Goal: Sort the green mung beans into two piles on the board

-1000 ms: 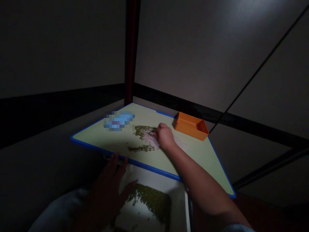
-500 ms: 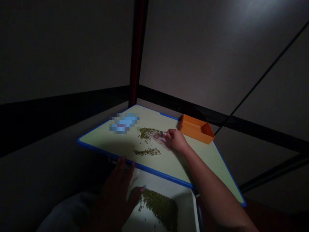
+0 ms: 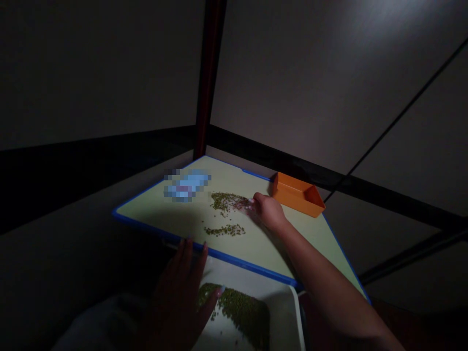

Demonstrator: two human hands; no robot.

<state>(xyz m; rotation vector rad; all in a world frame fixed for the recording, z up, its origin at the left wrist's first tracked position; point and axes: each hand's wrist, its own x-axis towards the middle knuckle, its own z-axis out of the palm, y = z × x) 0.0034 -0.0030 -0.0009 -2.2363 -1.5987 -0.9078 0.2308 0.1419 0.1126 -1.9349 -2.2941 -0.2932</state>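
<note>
Small green-brown grains [image 3: 224, 201] lie in a patch on the pale board [image 3: 161, 219] with a blue rim, and a thin band of loose grains [image 3: 224, 230] lies nearer its front edge. At the right side of the patch, my right hand [image 3: 268, 210] is closed, pinching a thin see-through sheet [image 3: 239, 202] over the grains; its exact kind is unclear. My left hand [image 3: 185, 287] is in shadow at the board's front edge, fingers spread, thumb over the white tub [image 3: 281, 297]. More grains [image 3: 243, 309] lie heaped in that tub.
An orange tray [image 3: 298, 197] stands at the board's back right edge. A pixelated light-blue item [image 3: 188, 185] lies at the back left. Dark wall panels [image 3: 292, 97] rise behind the board, with a dark red post [image 3: 206, 78] at the corner.
The see-through sheet in my right hand has tilted, and its lower edge no longer shows along the board. My left hand stays nearly in place, its thumb slightly farther right.
</note>
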